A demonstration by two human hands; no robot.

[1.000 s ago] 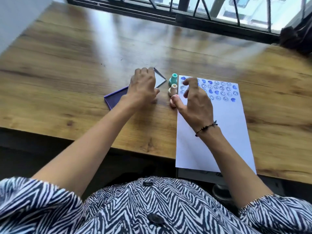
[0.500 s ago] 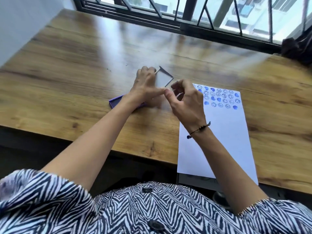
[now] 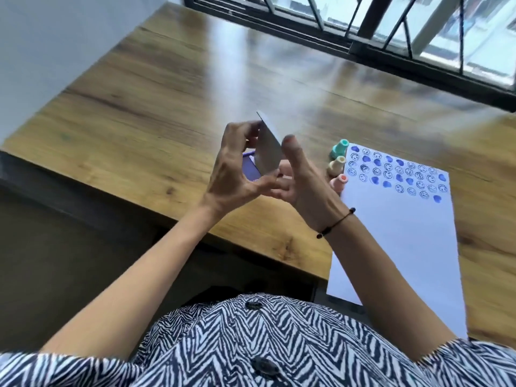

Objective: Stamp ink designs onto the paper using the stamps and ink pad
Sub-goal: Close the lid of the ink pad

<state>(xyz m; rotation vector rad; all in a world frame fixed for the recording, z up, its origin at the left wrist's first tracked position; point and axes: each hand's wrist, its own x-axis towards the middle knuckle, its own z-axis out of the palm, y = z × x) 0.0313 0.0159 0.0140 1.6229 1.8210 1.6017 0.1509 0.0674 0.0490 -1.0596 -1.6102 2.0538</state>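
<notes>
Here, hands hiding ink pad, stamps beside

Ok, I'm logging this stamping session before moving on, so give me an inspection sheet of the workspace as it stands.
Surface: wooden table, bare wood over most of it.
Job's things: white paper overhanging the near edge, its top rows filled with blue stamp prints; teal stamp, cream stamp and pink stamp standing beside the paper's left edge; ink pad open, its lid raised.
Clutter: nothing seen.
Grippers: left hand and right hand both around the lid; the exact grip is blurred.
Cables: nothing seen.
Surroundings: barred window behind the table, pale wall at left.
</notes>
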